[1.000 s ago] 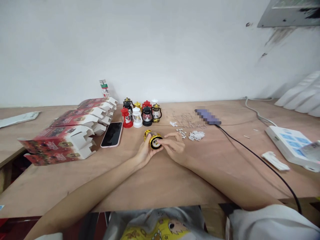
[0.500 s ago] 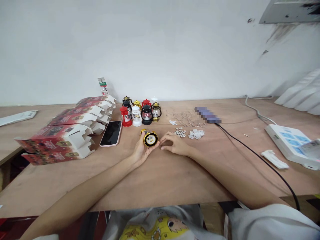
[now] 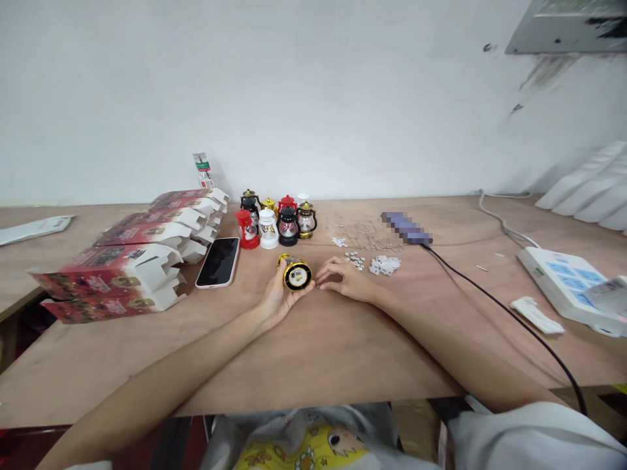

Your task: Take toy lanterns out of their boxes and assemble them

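My left hand (image 3: pixel 278 301) is closed around a small gold-and-black toy lantern (image 3: pixel 290 264), tilted so its underside faces me. Inside the black ring of the base (image 3: pixel 298 277) a pale round recess with small metal parts shows. Just to the right, my right hand (image 3: pixel 340 277) has thumb and fingertips pinched on a tiny silvery piece (image 3: pixel 318 286), which looks like a button cell. Beyond the right hand lie loose button cells (image 3: pixel 356 260) and a heap of small white plastic pieces (image 3: pixel 385 264).
Several toy lanterns (image 3: pixel 268 228) stand at the back. Left of them are a phone (image 3: pixel 218 262) and red-and-white cartons (image 3: pixel 132 274). Small metal parts (image 3: pixel 369 235) lie scattered behind the cells. At right are a black cable (image 3: pixel 490 301), a white power strip (image 3: pixel 563 277) and a white cloth (image 3: pixel 536 315).
The right thumb and fingers have shifted slightly, and a tiny silvery piece now shows at their tips. The lantern stays in my left hand, nearly unmoved.
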### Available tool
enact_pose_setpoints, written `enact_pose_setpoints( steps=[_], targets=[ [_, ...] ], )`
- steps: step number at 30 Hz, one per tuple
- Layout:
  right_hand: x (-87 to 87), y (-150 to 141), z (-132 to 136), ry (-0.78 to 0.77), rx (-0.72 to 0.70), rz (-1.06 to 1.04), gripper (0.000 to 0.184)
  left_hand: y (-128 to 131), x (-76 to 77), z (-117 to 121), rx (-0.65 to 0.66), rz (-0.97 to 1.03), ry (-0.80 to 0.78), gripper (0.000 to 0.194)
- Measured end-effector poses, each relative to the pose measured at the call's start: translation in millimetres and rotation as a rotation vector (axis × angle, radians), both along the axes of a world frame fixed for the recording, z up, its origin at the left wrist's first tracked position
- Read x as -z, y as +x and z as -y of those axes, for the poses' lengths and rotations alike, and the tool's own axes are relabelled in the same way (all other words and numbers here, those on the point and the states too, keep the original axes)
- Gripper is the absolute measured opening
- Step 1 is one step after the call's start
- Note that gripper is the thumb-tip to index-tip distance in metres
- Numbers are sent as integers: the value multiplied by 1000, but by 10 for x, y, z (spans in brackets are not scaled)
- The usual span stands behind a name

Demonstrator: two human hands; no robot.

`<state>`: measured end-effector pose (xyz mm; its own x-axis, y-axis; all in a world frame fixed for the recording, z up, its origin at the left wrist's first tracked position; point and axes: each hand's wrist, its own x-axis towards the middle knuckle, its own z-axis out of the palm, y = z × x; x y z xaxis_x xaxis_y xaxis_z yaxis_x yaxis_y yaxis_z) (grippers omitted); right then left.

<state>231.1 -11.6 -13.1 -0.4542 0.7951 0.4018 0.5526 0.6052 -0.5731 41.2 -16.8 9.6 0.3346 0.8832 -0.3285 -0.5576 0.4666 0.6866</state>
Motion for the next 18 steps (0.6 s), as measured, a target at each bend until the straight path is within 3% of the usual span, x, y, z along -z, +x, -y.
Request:
enact_pose_setpoints(
  steps=[7, 13, 18],
  targets=[
    [-9, -71, 58, 139, 58, -57, 4, 2, -17, 13, -6, -13, 8, 31],
    [-23, -277, 279, 482, 325, -374, 10, 8, -10, 19, -4, -37, 29, 27],
    [-42, -413, 403, 703, 258, -372, 12, 15, -10, 53, 48, -73, 22, 25]
  ],
)
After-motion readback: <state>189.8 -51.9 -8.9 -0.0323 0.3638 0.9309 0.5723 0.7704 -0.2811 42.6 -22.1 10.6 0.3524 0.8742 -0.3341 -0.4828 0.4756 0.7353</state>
